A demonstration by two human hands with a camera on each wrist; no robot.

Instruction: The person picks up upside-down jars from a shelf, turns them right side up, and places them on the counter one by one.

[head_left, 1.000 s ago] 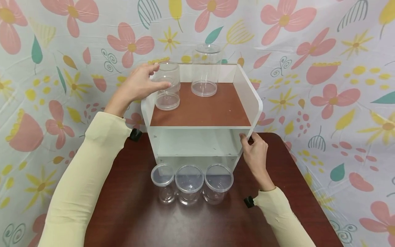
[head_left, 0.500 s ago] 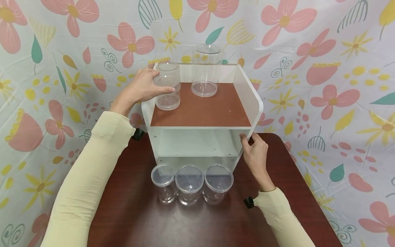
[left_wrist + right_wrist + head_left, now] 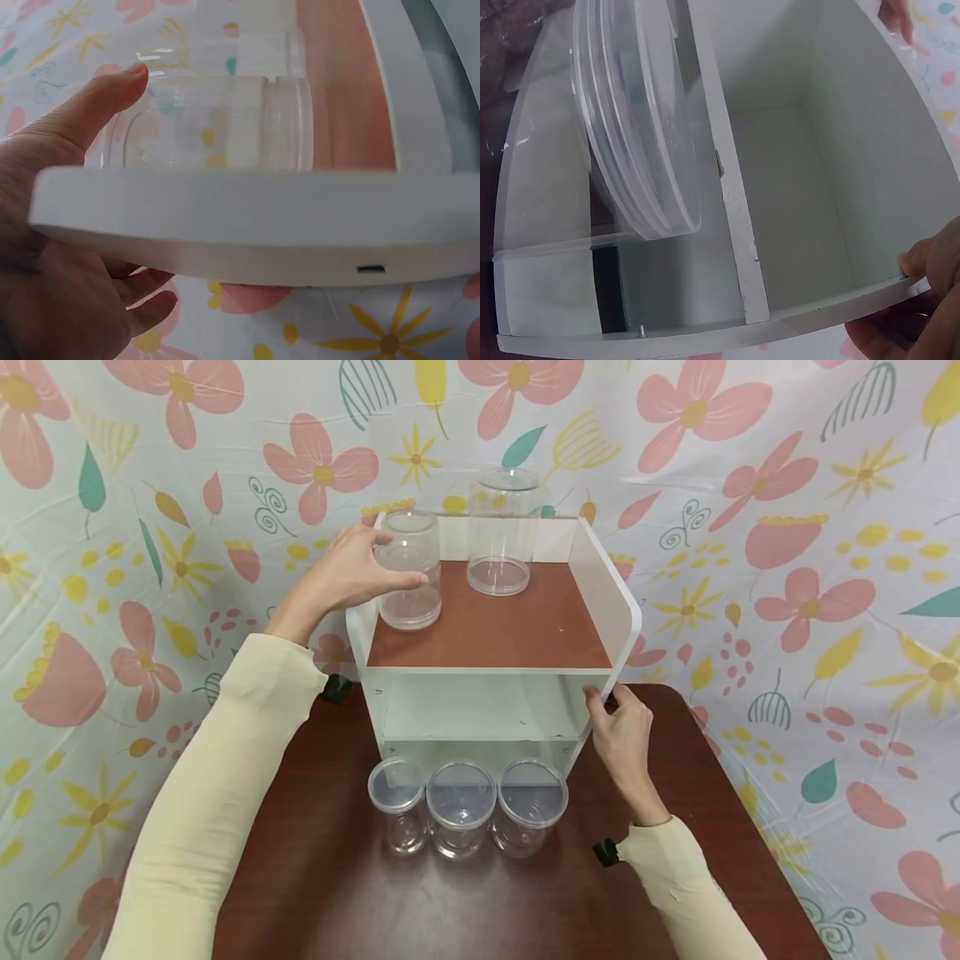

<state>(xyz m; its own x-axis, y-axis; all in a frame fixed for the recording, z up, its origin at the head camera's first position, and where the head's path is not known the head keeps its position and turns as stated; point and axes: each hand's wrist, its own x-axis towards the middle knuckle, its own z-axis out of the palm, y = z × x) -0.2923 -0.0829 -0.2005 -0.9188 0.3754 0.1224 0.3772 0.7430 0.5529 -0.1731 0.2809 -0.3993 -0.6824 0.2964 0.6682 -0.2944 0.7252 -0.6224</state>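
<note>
My left hand (image 3: 348, 568) is at the upper left of a white shelf unit (image 3: 495, 669), holding a clear plastic jar (image 3: 410, 572) that stands on the brown top board. Its thumb crosses the jar's front and a fingertip reaches the upper side. In the left wrist view, the thumb (image 3: 112, 94) lies against the jar, while other fingers show below the side panel. My right hand (image 3: 624, 735) grips the front edge of the unit's right side panel, thumb inside and fingers outside. A second, taller clear jar (image 3: 501, 531) stands farther back on the top board.
Three lidded clear jars, left (image 3: 397, 802), middle (image 3: 460, 806) and right (image 3: 529, 806), stand in a row on the dark red-brown table (image 3: 465, 918), right before the unit. Behind hangs a flower-patterned cloth (image 3: 750, 527). The unit's raised side panels flank the top board.
My left hand has moved slightly right and closed in around the jar, its thumb now farther across the front. The right hand keeps its hold on the panel.
</note>
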